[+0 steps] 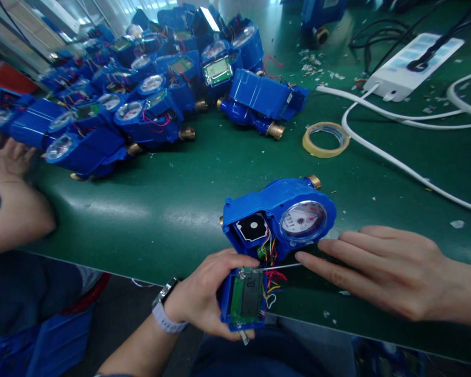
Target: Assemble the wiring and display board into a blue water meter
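Note:
A blue water meter (286, 209) with a round dial lies open on the green table (180, 204) near its front edge. Coloured wires (270, 262) run from it to a blue lid with a green LCD board (245, 298). My left hand (204, 298), with a watch on the wrist, is closed around that lid just off the table's edge. My right hand (380, 267) lies flat on the table to the right of the meter. Its fingers are stretched out, and the fingertips touch a thin white wire (286, 266) beside the meter.
Several more blue meters (141, 99) are piled at the back left. A tape roll (325, 139), white cables (396, 162) and a power strip (412, 65) lie at the right. Another person's hand (6, 159) reaches toward the pile at far left.

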